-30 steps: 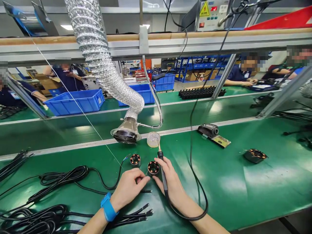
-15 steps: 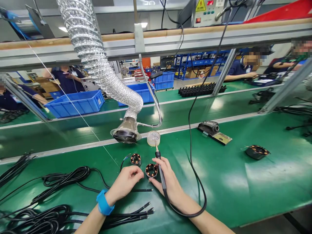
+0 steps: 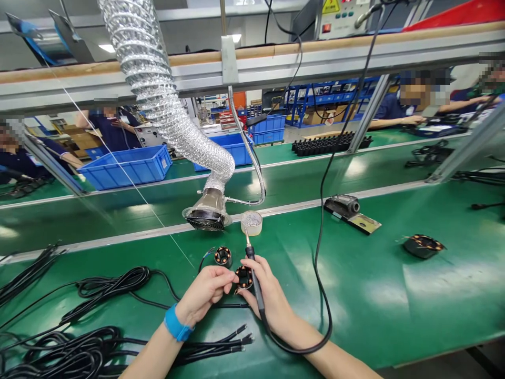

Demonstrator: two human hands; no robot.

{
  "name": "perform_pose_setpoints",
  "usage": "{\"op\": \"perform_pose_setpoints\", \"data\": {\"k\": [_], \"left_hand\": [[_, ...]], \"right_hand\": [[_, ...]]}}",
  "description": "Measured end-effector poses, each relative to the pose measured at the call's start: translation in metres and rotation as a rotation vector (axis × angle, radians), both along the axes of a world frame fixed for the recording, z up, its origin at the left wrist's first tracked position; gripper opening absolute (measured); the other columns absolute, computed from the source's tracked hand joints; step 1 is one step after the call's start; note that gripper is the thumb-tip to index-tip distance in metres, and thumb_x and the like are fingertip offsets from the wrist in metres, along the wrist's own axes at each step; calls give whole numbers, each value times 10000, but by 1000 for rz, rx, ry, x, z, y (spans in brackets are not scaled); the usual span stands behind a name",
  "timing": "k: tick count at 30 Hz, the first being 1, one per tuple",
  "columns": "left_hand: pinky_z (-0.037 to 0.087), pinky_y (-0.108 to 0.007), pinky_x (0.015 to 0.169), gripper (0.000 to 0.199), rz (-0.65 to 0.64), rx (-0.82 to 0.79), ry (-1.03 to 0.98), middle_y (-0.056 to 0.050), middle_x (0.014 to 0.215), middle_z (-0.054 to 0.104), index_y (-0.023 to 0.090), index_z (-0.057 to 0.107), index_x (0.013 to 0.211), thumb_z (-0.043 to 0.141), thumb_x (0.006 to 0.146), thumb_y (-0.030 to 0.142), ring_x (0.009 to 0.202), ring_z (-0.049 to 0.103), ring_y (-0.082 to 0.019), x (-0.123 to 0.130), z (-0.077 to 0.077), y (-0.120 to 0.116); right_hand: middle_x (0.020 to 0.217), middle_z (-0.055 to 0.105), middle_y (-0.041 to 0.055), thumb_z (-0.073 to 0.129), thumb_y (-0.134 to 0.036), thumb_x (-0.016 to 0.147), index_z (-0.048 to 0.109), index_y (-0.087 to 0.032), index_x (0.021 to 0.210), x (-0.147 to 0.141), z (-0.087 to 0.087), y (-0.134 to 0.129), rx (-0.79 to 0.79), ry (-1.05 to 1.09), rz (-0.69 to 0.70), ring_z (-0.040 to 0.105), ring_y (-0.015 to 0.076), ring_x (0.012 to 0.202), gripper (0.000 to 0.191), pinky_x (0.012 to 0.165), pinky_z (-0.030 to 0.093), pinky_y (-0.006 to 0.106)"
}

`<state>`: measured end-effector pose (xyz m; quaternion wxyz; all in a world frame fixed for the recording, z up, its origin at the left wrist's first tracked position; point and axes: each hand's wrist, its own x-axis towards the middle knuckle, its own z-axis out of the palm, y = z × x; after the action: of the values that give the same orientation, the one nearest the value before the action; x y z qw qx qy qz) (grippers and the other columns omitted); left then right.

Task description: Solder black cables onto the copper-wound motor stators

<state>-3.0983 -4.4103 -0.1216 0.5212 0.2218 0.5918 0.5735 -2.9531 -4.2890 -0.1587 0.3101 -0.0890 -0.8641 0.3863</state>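
Green workbench (image 3: 366,273), filling the foreground. Beyond it, a blue crate (image 3: 126,168) stands at left; a second blue crate (image 3: 241,155) is partly hidden by the silver duct (image 3: 185,123). The contents of both cannot be made out. The right hand (image 3: 272,302) grasps a soldering iron (image 3: 257,289), whose tip overlaps the near wall of a round whitish tub (image 3: 252,225) containing crumpled silvery material. Between the hands sits a copper-wound ring (image 3: 243,278); the left hand (image 3: 205,292) has its fingertips together at the ring's left edge, though whether they pinch anything cannot be told. A similar ring (image 3: 223,256) stands just beyond.
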Motion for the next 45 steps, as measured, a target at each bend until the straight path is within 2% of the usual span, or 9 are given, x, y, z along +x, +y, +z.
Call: {"op": "perform_pose_setpoints", "data": {"k": [3,6,9,12,14,16,22,34,45], "left_hand": [[51,-216,401,418,105,35,-19,67,566,478,105,656,860,748,722,489,392,157,-5,0,-3,3],[99,-212,405,421,86,-5,136,56,580,492,110,651,845,680,778,524,401,206,-20,-3,3,1],[254,-200,477,360,-83,-54,370,22,628,558,115,641,735,721,752,466,507,381,-59,-9,13,-7],[337,-214,569,299,-290,-97,419,9,684,607,120,658,749,752,720,403,602,458,-94,-15,20,-15],[357,-222,596,279,-318,-94,426,5,681,616,122,666,758,720,748,396,622,483,-107,-17,21,-16],[339,-216,569,287,-287,-75,430,2,653,614,118,672,743,689,774,403,593,470,-99,-18,19,-15],[57,-246,425,396,-92,-69,174,51,545,504,114,638,749,663,788,508,394,175,-30,-10,6,-1],[57,-237,420,376,-121,-45,178,51,576,505,116,618,722,716,780,475,398,200,-13,-19,8,-7],[74,-229,421,394,47,16,193,53,557,489,113,634,758,685,804,501,405,221,-20,-4,-5,2]], "right_hand": [[1312,444,94,667,-84,778,424,-294,1333,-5,2,-7,31,-33,-24,583,233,1123,641,964,520,386],[1310,437,92,704,-106,771,414,-295,1333,-5,3,-8,4,-22,-10,567,238,1157,660,998,501,396],[1352,400,94,683,-108,794,377,-295,1366,-2,2,-5,-45,5,34,523,226,1222,675,1062,447,396],[1351,397,94,630,-93,823,369,-285,1376,1,0,-2,-67,37,63,490,214,1252,641,1082,422,386],[1333,406,94,618,-93,828,380,-276,1364,1,-1,-1,-70,51,69,495,208,1235,614,1069,430,375],[1314,414,91,624,-90,821,390,-272,1352,1,0,-1,-73,48,70,512,200,1202,608,1047,444,360],[1290,424,77,636,-84,811,427,-278,1307,-2,1,-2,-81,21,82,558,187,1126,572,997,474,338],[1269,430,73,667,-81,802,418,-278,1305,-2,-1,-2,-108,38,72,548,192,1130,595,1017,464,358],[1247,432,68,674,-109,814,435,-278,1280,-1,3,-2,-93,-19,66,580,192,1073,550,950,503,352]]}}
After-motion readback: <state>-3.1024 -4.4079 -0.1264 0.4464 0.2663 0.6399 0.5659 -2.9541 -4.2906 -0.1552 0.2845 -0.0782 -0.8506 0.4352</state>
